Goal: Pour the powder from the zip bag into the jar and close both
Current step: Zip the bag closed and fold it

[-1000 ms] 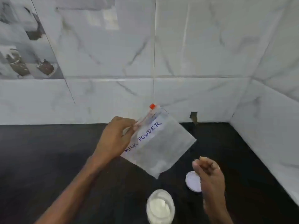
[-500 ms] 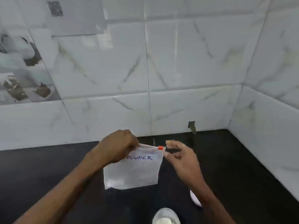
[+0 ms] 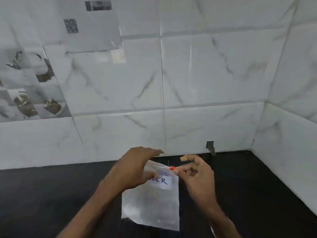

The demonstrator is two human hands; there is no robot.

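Now my left hand (image 3: 132,170) grips the zip bag (image 3: 152,203) by its top edge, hanging above the dark worktop (image 3: 42,194); my right hand (image 3: 193,174) fingers pinch its red slider (image 3: 172,168).

countertop (image 3: 51,194): dark, bare to the left and at far right | far: tiled wall (image 3: 205,83) shuts off the back | right: side wall (image 3: 291,152) closes the corner | centre: hanging zip bag (image 3: 151,203) with left hand (image 3: 132,170) and right hand (image 3: 197,176) at its top blocks the middle
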